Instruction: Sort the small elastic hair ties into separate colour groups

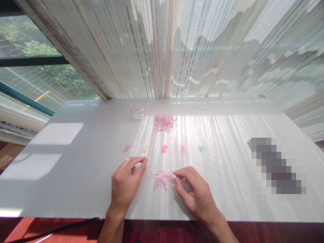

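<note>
Thin pastel loops that look like small rubber bands lie on the white table. My left hand is left of the near loose pile, thumb and forefinger pinched together; whatever is between the tips is too small to make out. At the pile's right edge is my right hand, its thumb and forefinger slightly apart by pink bands. Beyond the hands runs a row of small clusters: a purple cluster, a yellow cluster, a red-pink cluster, a pink cluster and a teal cluster.
A larger heap of mixed bands sits farther back. Left of it stands a clear jar, and a clear round lid lies to the right. A blurred-out object is on the right. Striped curtains hang behind the table.
</note>
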{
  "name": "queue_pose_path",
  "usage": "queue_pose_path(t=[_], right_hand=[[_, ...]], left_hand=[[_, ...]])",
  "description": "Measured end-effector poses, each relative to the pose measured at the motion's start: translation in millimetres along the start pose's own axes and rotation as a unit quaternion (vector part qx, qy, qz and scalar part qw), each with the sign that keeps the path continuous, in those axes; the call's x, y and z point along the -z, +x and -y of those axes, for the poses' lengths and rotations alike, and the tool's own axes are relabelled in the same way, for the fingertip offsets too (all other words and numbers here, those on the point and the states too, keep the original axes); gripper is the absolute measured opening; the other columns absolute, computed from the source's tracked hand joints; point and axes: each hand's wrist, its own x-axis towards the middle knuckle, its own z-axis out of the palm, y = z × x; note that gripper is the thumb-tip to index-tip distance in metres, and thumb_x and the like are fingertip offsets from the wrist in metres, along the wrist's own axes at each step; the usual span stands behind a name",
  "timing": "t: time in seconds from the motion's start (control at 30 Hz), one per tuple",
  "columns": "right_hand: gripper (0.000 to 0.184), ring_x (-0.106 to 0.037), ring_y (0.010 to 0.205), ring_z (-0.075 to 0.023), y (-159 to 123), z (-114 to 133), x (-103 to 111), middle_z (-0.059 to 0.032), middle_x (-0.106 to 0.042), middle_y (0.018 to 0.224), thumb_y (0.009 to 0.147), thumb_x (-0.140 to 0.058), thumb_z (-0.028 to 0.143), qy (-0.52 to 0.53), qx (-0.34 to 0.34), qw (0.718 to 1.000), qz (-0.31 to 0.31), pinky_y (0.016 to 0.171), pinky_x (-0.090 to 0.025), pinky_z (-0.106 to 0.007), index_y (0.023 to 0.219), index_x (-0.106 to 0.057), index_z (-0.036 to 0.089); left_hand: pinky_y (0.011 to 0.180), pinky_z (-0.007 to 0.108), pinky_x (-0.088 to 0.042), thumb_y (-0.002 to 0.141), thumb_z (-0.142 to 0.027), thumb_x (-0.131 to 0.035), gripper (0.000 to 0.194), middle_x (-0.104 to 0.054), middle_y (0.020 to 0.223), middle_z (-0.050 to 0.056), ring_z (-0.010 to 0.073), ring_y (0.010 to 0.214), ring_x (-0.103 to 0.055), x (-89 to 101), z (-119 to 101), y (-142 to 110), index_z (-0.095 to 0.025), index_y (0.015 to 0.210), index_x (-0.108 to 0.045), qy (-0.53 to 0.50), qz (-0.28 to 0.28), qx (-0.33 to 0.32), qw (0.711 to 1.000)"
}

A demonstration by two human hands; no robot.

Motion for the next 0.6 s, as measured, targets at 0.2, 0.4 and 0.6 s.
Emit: queue_pose_path(t=[0.2, 0.4, 0.6], right_hand=[[0.014, -0.069, 0.081, -0.0171, -1, -1, -1, -0.0036, -0.071, 0.091, 0.102, -0.058, 0.014, 0.002, 0.0, 1.0, 0.007, 0.072, -0.06, -0.028, 0.109, -0.066, 0.023], [0.014, -0.069, 0.082, -0.0176, -3, -3, -1, -0.0038, -0.07, 0.092, 0.102, -0.059, 0.013, 0.0, -0.008, 1.0, 0.005, 0.071, -0.059, -0.029, 0.109, -0.066, 0.023], [0.015, -0.069, 0.083, -0.0181, -4, -4, -2, -0.0043, -0.07, 0.092, 0.103, -0.058, 0.013, 0.005, -0.003, 1.0, 0.014, 0.072, -0.059, -0.03, 0.11, -0.067, 0.022]], left_hand=[[0.059, 0.026, -0.046, 0.087, -0.039, -0.07, 0.021, -0.065, 0.062, -0.003, 0.0121, 0.05, -0.051, 1.7, 4, 20, -0.024, 0.084, -0.084, 0.092, -0.005, 0.14, 0.986], [0.058, 0.029, -0.042, 0.083, -0.04, -0.069, 0.021, -0.061, 0.058, -0.001, 0.0164, 0.053, -0.055, -0.6, -6, 37, -0.028, 0.082, -0.085, 0.153, 0.045, 0.232, 0.96], [0.054, 0.029, -0.04, 0.084, -0.041, -0.068, 0.02, -0.063, 0.058, 0.0, 0.0192, 0.055, -0.057, 0.6, -4, 37, -0.029, 0.083, -0.084, 0.174, 0.052, 0.248, 0.952]])
